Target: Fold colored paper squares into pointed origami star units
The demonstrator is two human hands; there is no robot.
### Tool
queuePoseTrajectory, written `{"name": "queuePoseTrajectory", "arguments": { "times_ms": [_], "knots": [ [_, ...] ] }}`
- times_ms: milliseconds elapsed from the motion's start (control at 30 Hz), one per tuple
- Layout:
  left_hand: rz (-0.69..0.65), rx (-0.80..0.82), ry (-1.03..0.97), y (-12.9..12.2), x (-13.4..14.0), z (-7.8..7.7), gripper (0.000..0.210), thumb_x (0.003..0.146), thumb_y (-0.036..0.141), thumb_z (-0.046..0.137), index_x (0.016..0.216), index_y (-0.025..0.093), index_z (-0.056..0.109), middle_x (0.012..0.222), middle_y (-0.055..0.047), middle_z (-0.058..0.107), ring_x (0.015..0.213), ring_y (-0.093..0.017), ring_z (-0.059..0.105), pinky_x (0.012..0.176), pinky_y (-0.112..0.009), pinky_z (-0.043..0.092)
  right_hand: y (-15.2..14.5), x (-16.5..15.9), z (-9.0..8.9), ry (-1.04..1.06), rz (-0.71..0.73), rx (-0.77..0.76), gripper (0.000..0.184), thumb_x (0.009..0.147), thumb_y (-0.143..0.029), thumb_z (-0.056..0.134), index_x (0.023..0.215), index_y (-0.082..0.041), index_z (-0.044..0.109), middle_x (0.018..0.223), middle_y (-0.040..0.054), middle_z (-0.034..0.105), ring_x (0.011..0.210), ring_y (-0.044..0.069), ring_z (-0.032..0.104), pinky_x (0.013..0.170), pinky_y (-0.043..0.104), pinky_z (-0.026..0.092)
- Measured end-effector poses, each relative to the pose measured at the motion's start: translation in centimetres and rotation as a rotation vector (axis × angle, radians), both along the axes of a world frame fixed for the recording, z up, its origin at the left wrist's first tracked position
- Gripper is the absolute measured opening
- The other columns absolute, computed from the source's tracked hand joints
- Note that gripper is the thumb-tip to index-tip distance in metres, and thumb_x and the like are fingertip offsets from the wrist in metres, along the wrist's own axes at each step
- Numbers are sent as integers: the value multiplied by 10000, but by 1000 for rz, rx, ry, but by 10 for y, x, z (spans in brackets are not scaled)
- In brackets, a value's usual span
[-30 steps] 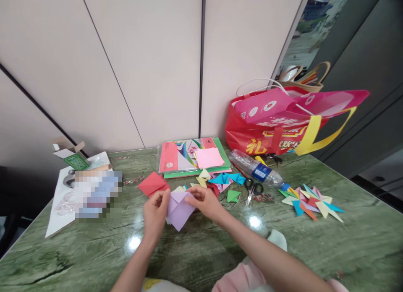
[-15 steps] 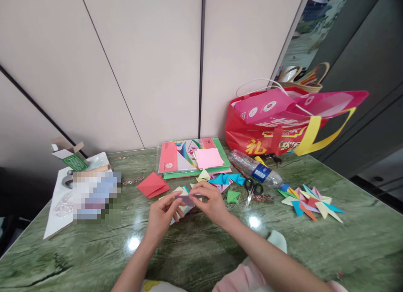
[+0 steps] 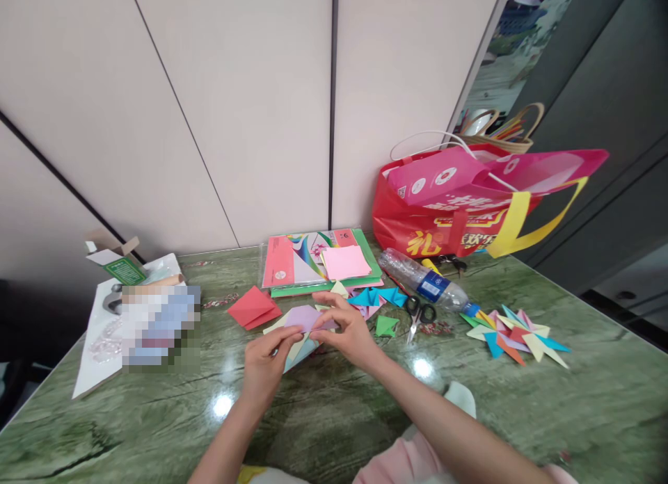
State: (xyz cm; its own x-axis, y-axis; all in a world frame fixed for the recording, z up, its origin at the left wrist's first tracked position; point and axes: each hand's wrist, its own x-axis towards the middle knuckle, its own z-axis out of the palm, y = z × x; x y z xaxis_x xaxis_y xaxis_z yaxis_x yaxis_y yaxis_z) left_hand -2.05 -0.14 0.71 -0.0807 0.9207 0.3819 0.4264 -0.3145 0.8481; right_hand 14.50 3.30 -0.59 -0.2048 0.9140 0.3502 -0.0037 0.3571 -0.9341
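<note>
A small folded piece of purple paper (image 3: 301, 318) is held up between my two hands, above the table. My left hand (image 3: 268, 352) pinches its left edge between thumb and fingers. On the other side, my right hand (image 3: 347, 331) grips its right part, with the thumb pressed near the middle. Under the hands lie pale yellow and light blue papers (image 3: 300, 352), partly covered. To the left rests a red folded paper (image 3: 254, 308). Right of my right hand are a small green folded paper (image 3: 387, 325), blue folded pieces (image 3: 376, 296) and scissors (image 3: 417, 313) with black handles.
Behind the hands is a packet of coloured paper (image 3: 292, 258) with pink sheets (image 3: 345, 261) on top. A plastic bottle (image 3: 422, 279) lies before a red bag (image 3: 449, 206). Far right is a multicoloured paper star (image 3: 516, 334); a white board (image 3: 97, 345) and box (image 3: 117, 261) are left.
The purple paper has turned from nearly edge-on to show its broad face. My hands stay in almost the same place, and the fingers have shifted along the paper.
</note>
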Motion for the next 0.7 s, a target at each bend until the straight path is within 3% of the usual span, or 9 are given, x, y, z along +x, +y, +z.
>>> {"name": "queuePoseTrajectory", "arguments": {
  "times_ms": [133,200,300,433,700],
  "knots": [
    [16,47,27,-4,2,6,103,669,237,649,721,265,734,727,-15,737,646,-208,668,661,-303,522,0,-3,1,167,53,-236,226,545,-371,757,632,-185,661,1053,89,608,1017,229,537,803,330,439],
    [16,57,30,-4,3,7,102,664,234,653,718,262,734,720,-16,737,639,-208,668,651,-297,521,-1,-5,1,218,53,-325,263,521,-377,765,618,-164,646,850,67,653,826,195,592,694,292,459],
    [18,65,38,-5,5,8,95,664,231,655,713,253,733,713,-17,736,641,-202,670,639,-282,520,-2,-7,-1,253,76,-412,263,531,-363,757,618,-146,636,600,1,610,583,123,548,583,249,439],
    [13,-8,-29,-4,6,6,80,660,238,664,712,234,726,714,-15,734,646,-198,678,646,-275,529,-3,-7,-2,279,60,-419,229,550,-327,748,639,-141,647,603,-4,618,564,111,534,576,239,428],
    [-10,-246,-465,0,7,-1,214,611,251,713,797,157,663,687,-27,730,667,-230,692,689,-334,565,-3,-6,1,288,61,-409,189,585,-305,725,618,-141,637,580,1,627,558,117,550,594,252,455]
  ]
}}
